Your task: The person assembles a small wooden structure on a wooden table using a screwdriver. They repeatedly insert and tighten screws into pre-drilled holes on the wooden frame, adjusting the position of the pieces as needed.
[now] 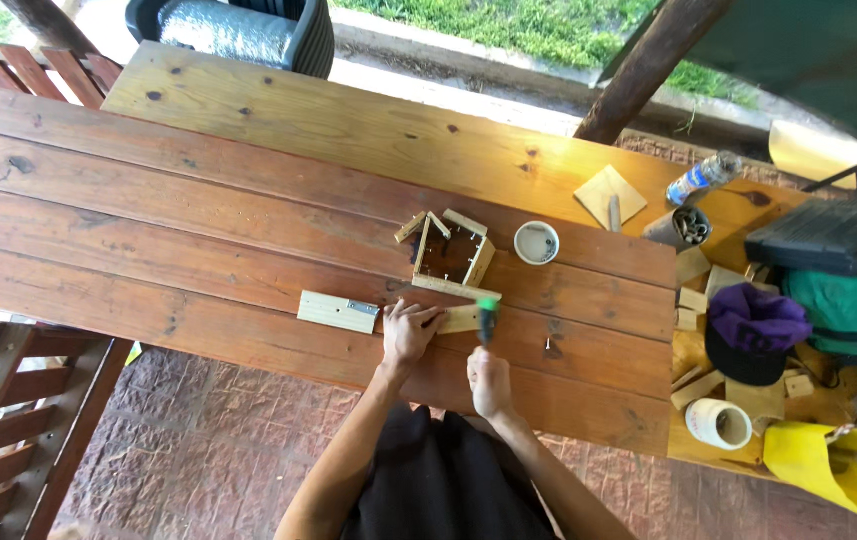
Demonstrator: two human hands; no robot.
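- Head view: left hand [409, 332] lies flat, fingers apart, pressing a small wooden block [461, 319] onto the surface [199, 200]
- Right hand [490, 382], grip clamped on a green-handled screwdriver [487, 318], tip at the block just right of the left grip
- Open wooden frame [452, 256] just beyond both grips; hinged board [339, 311] left of them

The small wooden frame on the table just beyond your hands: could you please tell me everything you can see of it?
The small wooden frame is an open, roughly square box of pale wood slats, unfinished-looking. It lies flat on the brown plank table, turned at a slight angle, and the tabletop shows dark through its open middle. Two short loose slats lie at its far left corner. Its near side lies close to the light block under the left hand; whether they touch is unclear. Neither hand touches it.
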